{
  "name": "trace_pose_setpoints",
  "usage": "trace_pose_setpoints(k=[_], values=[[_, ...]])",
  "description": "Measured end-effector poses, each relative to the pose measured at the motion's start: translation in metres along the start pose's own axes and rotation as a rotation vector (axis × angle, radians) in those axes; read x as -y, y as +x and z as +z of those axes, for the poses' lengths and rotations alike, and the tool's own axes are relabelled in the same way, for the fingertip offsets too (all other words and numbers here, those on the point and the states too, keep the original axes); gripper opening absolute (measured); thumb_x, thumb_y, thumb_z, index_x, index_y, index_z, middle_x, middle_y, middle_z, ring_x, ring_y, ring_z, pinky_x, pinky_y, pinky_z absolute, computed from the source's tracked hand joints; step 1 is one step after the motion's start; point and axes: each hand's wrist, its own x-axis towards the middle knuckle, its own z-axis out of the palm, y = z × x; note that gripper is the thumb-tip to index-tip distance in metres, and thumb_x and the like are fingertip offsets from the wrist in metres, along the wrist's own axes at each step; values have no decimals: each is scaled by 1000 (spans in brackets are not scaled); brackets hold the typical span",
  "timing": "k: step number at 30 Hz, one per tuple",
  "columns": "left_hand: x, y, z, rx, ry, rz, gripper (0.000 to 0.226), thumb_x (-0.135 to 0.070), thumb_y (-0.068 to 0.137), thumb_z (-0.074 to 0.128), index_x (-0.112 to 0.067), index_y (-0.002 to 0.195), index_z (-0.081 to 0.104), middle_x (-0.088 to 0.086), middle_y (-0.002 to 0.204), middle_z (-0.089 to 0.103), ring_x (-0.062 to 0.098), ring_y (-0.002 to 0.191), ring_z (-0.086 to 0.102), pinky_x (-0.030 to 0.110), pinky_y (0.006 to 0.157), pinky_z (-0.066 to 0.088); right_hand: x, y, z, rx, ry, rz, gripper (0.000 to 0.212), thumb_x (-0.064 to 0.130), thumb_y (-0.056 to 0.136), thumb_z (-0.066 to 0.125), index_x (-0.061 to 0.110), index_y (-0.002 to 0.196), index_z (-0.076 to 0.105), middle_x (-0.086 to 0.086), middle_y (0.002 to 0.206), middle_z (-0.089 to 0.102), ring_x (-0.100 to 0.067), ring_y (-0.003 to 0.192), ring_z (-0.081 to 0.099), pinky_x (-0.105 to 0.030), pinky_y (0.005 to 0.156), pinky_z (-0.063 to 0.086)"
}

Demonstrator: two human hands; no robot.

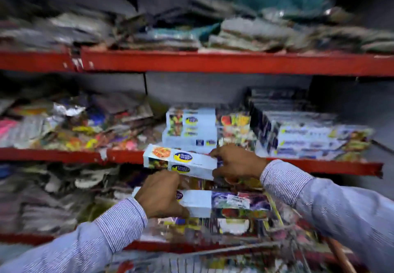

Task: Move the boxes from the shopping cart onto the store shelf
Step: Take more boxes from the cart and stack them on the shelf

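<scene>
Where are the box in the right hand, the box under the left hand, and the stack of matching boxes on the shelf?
Upper box (181, 163), head view: middle of its front face.
Lower box (197, 203), head view: bare pale face beside the left hand (158, 194).
Shelf stack (190, 130), head view: front faces.
Right hand (236, 163), head view: back of hand.

Motion blur is smearing the goods on the top shelf (213, 59) at twelve o'clock into shapeless heaps; my left hand (162, 194) is covering the near end of the lower box (196, 203); my right hand (236, 163) is hiding the far end of the upper box (179, 160); both sleeves are running off the bottom edge; the cart (213, 257) at six o'clock is dissolving into streaks.
</scene>
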Motion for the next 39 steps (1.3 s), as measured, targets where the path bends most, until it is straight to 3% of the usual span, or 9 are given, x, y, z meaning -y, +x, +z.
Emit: trace_pose_setpoints(k=[6,10,14,18,22,27,31,36,39], values=[[3,46,-52,-109,-53,22,60,-56,46,75,-46,105,72,-10,94,78,13,89,67,28,69,52,-15,25,-52,-75,-33,47,31,25,79,71,8,104,68,-10,100,69,-27,92,61,-38,79,51],[11,78,-69,-129,-72,-4,64,-56,42,75,-45,104,73,-11,95,77,14,88,65,30,71,51,-27,47,-68,-101,-36,78,38,23,83,69,0,111,65,-21,113,67,-35,104,59,-41,86,49],[17,99,-77,-127,-80,11,56,-50,46,79,-41,102,75,-13,91,78,10,76,63,26,61,45,-41,68,-70,-115,-24,110,36,20,86,68,5,119,64,-16,120,65,-32,112,57,-32,86,43],[22,118,-86,-150,-67,-2,59,-51,49,81,-36,106,75,-13,100,77,13,92,66,30,76,54,-53,87,-79,-108,-22,132,46,20,90,65,7,133,55,-14,137,56,-30,125,51,-34,102,41],[24,136,-89,-149,-73,11,55,-53,47,82,-38,100,76,-12,89,77,13,83,67,33,70,58,-62,107,-85,-88,-51,143,43,19,90,65,6,130,57,-16,135,57,-32,124,52,-37,101,43],[25,153,-90,-141,-63,4,56,-50,54,86,-31,105,77,-11,98,76,14,88,66,29,70,56,-72,125,-79,-112,-75,146,41,20,88,66,12,128,59,-16,125,58,-31,116,53,-31,92,41],[28,162,-93,-122,-46,18,51,-48,57,86,-29,105,77,-7,103,78,14,72,64,22,58,42,-79,130,-71,-190,-89,139,40,22,83,73,10,120,66,-13,119,62,-26,108,58,-27,88,43],[34,179,-95,-125,-58,16,56,-48,59,87,-27,110,76,-12,114,74,11,92,68,26,73,56,-85,127,-82,-250,21,144,37,20,82,73,9,117,70,-7,119,72,-17,104,68,-25,92,52],[34,192,-94,-138,-81,13,58,-48,60,87,-27,113,75,-11,118,73,12,93,70,30,75,59,-87,121,-92,-303,110,145,30,23,87,68,10,114,72,-8,119,72,-15,99,69,-24,89,52]])
